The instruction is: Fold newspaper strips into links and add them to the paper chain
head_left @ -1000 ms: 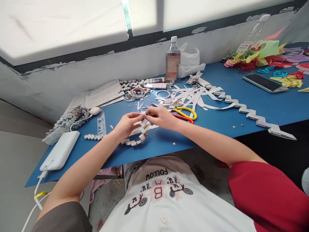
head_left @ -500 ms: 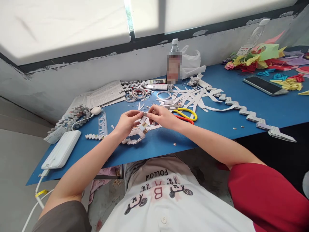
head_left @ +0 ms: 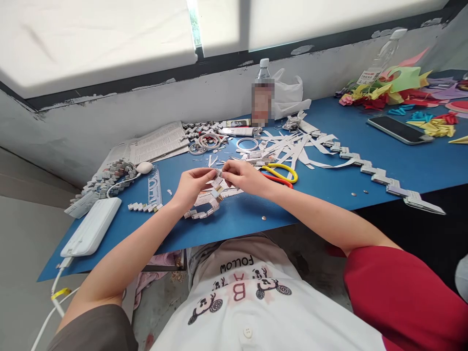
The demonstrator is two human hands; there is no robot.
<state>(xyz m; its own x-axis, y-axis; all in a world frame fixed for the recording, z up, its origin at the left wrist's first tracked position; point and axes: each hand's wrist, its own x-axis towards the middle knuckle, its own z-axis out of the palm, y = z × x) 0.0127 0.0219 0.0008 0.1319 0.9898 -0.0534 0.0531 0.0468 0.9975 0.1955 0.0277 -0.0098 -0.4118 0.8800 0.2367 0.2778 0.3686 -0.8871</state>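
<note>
The folded paper chain (head_left: pixel 208 204) curls in a short arc on the blue table (head_left: pixel 234 219), its upper end lifted between both hands just above the near middle of the tabletop. The left hand (head_left: pixel 192 185) pinches that end between thumb and fingertips, fingers curled close; the right hand (head_left: pixel 243 176) meets it from the other side, fingertips closed on the same small folded link, so the two hands touch at the piece. A small round stud (head_left: pixel 263 219) lies just beside the chain toward the table's near edge. To the left rest a white power bank (head_left: pixel 91 227) and a clear ruler (head_left: pixel 155 184). Just behind the right hand lie yellow and red scissors (head_left: pixel 280 173), partly hidden by it, among loose white paper strips (head_left: pixel 292 146). Farther back stand a bottle (head_left: pixel 262 95) and a newspaper (head_left: pixel 153 142); a phone (head_left: pixel 399 129) lies far right. The chain is grey-white, made of small interlocked printed-paper segments in a zigzag.
</note>
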